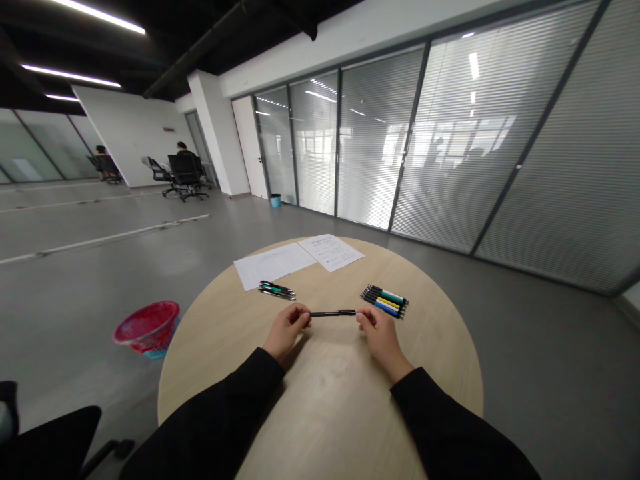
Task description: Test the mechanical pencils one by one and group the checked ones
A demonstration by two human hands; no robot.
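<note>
A black pen (330, 313) lies level between my two hands, just above the table. My left hand (287, 328) pinches its left end between thumb and fingers. At the clip end, my right hand (380, 331) is closed on the tip of the pen in the same way. Beyond my right hand, a row of pens (385, 301) with black, green, yellow, white and blue barrels lies side by side. A smaller group of pens (276, 290), black and green, rests beyond my left hand.
Two printed sheets, a left one (275, 262) and a right one (331, 252), lie at the far side of the round wooden table (330, 400). A red-lined basket (147, 327) stands on the floor at left. A black chair (50, 440) is near the lower left.
</note>
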